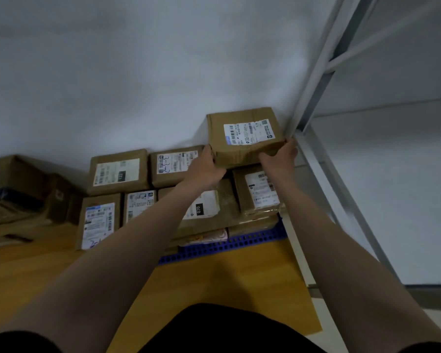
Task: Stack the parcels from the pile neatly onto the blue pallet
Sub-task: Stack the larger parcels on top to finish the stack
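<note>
Pale grey walls meet at a corner above a yellow-brown floor, where parcels are being squared away on a low pallet. At far left, the unsorted pile of brown cartons sits against the wall, dim and partly blurred. Next along, labelled boxes lie flat in rows, among them a parcel with a white address label and, nearer the camera, one with a blue-edged label. Under their right-hand end the blue pallet shows its perforated edge, with lower layers of boxes visible above it. Further right, a person's left hand and right hand clasp the near corners of a brown parcel, its label facing up — both hands closed firmly on it. It is held at the back right corner of the stack, just above a parcel with a torn label, and appears slightly raised at its far edge; whether it is already touching the layer below cannot be told. At far right stands a white metal rack, its upright just beside the parcel. To finish this placement well, the box probably wants lowering flat, edges lined up with the cartons beneath — and kept off the rack post.
</note>
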